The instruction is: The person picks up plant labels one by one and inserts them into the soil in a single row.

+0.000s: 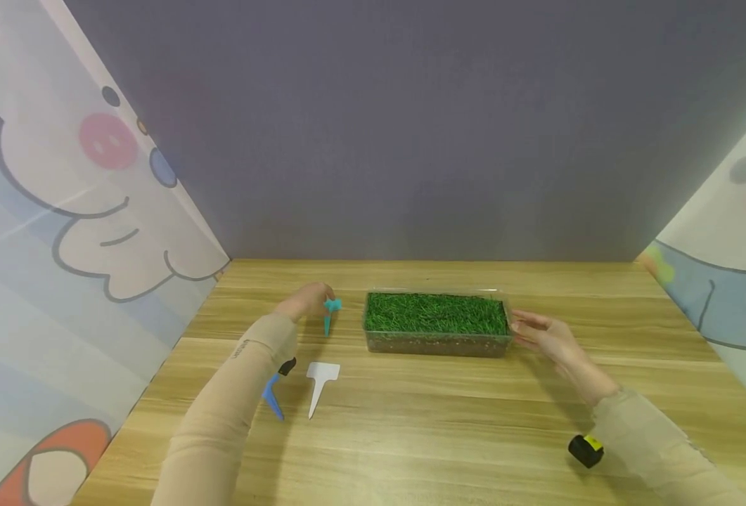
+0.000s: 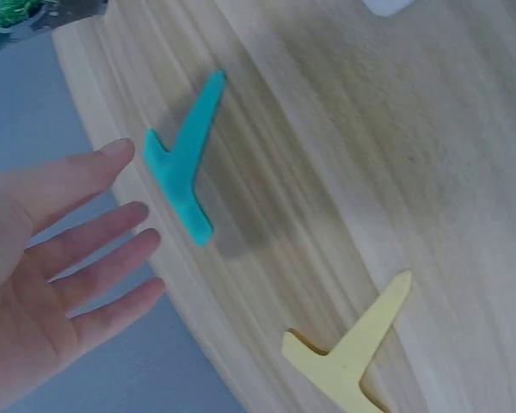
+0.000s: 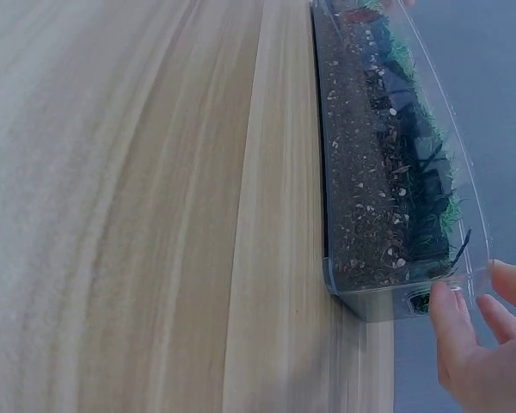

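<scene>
My left hand (image 1: 311, 299) hovers at the back left of the table, fingers extended and apart with nothing held. Beside its fingertips lies a teal T-shaped plant label (image 2: 185, 163). A yellow label (image 2: 361, 348) lies nearby in the left wrist view; the left arm hides it in the head view. My right hand (image 1: 552, 341) touches the right end of a clear plastic planter box (image 1: 439, 344) with its fingertips. Fingers (image 3: 451, 323) of that hand rest against the end wall near the rim. Green grass (image 1: 436, 313) fills the box above dark, speckled soil (image 3: 361, 172).
A white label (image 1: 322, 376) and a blue label (image 1: 273, 397) lie in front of the left hand, the blue one partly behind the left sleeve. A grey panel (image 1: 410, 140) stands behind the wooden table (image 1: 423, 422). Cartoon-printed walls (image 1: 43, 316) flank it.
</scene>
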Motion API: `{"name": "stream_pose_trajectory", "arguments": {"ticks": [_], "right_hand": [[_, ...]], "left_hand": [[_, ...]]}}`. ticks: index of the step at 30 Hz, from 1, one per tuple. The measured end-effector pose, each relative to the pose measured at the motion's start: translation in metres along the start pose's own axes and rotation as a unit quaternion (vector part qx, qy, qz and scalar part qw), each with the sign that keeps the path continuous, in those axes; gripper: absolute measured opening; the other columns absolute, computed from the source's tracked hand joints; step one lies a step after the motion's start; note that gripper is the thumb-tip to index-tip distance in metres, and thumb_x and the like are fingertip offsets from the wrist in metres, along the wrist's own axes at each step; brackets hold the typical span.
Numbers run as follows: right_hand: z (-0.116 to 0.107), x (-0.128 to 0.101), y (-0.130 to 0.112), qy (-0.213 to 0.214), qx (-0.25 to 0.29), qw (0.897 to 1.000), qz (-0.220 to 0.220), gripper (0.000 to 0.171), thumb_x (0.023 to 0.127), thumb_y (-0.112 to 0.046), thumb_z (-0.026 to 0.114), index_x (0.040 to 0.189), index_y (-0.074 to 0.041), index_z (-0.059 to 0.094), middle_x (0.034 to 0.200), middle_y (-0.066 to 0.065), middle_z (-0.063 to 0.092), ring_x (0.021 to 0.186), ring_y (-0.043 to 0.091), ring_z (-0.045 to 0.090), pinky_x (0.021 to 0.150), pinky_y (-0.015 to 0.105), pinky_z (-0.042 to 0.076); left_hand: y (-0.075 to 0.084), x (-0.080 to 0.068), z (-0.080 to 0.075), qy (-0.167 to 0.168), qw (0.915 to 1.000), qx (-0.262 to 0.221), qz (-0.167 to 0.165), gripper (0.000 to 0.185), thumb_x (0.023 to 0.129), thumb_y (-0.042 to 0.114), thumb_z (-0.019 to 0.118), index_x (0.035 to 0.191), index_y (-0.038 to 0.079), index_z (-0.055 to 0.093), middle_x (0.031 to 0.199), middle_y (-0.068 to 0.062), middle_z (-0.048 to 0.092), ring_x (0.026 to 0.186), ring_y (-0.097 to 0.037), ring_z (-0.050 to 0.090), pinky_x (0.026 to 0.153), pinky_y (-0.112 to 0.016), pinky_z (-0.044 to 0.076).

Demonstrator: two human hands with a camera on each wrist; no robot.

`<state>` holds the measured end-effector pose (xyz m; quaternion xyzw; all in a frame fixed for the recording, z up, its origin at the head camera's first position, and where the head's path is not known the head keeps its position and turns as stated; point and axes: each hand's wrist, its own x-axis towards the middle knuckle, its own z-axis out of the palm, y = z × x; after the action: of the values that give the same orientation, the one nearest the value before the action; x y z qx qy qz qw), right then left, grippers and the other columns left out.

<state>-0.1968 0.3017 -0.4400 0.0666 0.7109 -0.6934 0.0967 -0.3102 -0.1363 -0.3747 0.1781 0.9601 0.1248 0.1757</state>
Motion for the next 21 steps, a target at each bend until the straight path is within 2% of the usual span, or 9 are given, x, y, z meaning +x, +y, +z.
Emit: {"name": "stream_pose_trajectory", "arguments": {"ticks": [7,12,15,18,21], "right_hand": [[0.001,-0.001,-0.001,-0.009,0.017,1.0,-0.006,0.089,0.068,-0.035,0.074,0.136,0.0,0.029,0.141,0.024,0.018,0.087,-0.002,0.057,0.083,0.022,0.045],[0.001,-0.001,0.0,-0.012,0.017,1.0,-0.006,0.092,0.066,-0.037,0.075,0.136,0.0,0.027,0.14,0.025,0.018,0.087,-0.003,0.057,0.083,0.022,0.044],[0.002,-0.003,-0.002,-0.015,0.019,1.0,-0.011,0.084,0.069,-0.034,0.073,0.135,-0.002,0.032,0.137,0.023,0.026,0.09,0.0,0.057,0.083,0.022,0.045],[0.002,-0.006,-0.004,-0.01,0.027,1.0,-0.013,0.072,0.073,-0.028,0.072,0.132,-0.005,0.038,0.126,0.011,0.043,0.091,0.003,0.058,0.082,0.022,0.046],[0.002,-0.008,-0.005,-0.015,0.029,0.999,-0.023,0.064,0.077,-0.024,0.069,0.131,-0.005,0.04,0.122,0.007,0.047,0.093,0.004,0.057,0.082,0.022,0.046]], "left_hand": [[-0.007,0.003,0.004,0.02,0.9997,-0.006,0.012,0.042,0.076,0.003,0.067,0.115,-0.001,0.054,0.12,-0.019,0.051,0.111,-0.035,0.046,0.093,-0.043,0.039],[-0.015,0.005,0.006,0.024,0.9993,-0.018,0.024,0.046,0.074,0.003,0.069,0.116,-0.003,0.053,0.119,-0.021,0.052,0.109,-0.035,0.048,0.091,-0.043,0.04],[-0.019,0.007,0.007,0.021,0.999,-0.031,0.025,0.048,0.073,0.004,0.069,0.117,-0.003,0.052,0.118,-0.022,0.052,0.108,-0.035,0.049,0.09,-0.043,0.041],[-0.023,0.011,0.009,0.015,0.9987,-0.045,0.017,0.05,0.072,0.004,0.07,0.118,-0.002,0.052,0.116,-0.021,0.054,0.106,-0.034,0.05,0.09,-0.043,0.042],[-0.025,0.013,0.012,0.012,0.9987,-0.048,0.015,0.051,0.07,0.005,0.072,0.117,-0.002,0.053,0.115,-0.019,0.054,0.105,-0.033,0.051,0.09,-0.043,0.042]]}}
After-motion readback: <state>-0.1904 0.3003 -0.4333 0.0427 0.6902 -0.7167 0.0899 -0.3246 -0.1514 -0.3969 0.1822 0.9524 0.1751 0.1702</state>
